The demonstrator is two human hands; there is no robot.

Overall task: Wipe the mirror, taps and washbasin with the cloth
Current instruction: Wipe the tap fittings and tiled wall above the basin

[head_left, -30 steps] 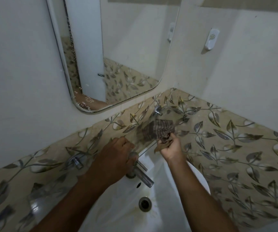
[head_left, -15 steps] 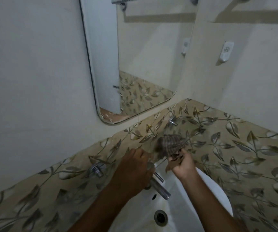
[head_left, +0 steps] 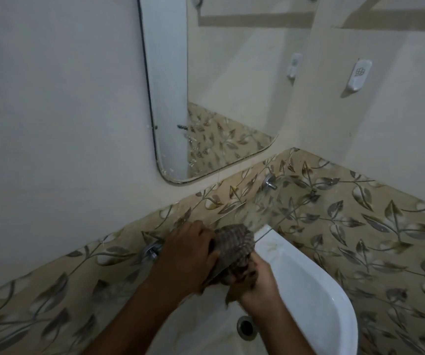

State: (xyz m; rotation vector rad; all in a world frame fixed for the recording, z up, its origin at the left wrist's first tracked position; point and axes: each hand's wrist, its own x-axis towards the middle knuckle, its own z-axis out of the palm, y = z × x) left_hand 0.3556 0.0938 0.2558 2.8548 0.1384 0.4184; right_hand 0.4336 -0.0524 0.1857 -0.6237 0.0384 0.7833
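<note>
— Where's the cloth right now?

— Bunched between your two hands, over the back of the washbasin, close to the leaf-patterned tiles. Your left hand lies over its left side with the fingers curled together; your right hand grips its lower end from underneath, fingers closed around the fabric.

— Can you see the basin tap?

— No. Your hands and the cloth cover that spot, so you cannot tell whether the cloth touches it. Two wall fittings do show: one chrome valve just beside your left knuckles, another higher on the tiles near the corner, well apart from both hands.

— How much room do you have?

— The basin's curved rim runs down to your right, with bare white bowl between your right wrist and that rim. The drain sits just below your right forearm. The mirror hangs above, its rounded lower edge well clear of your hands, with spots along the bottom. A white wall hook sits on the right wall, far up.
</note>
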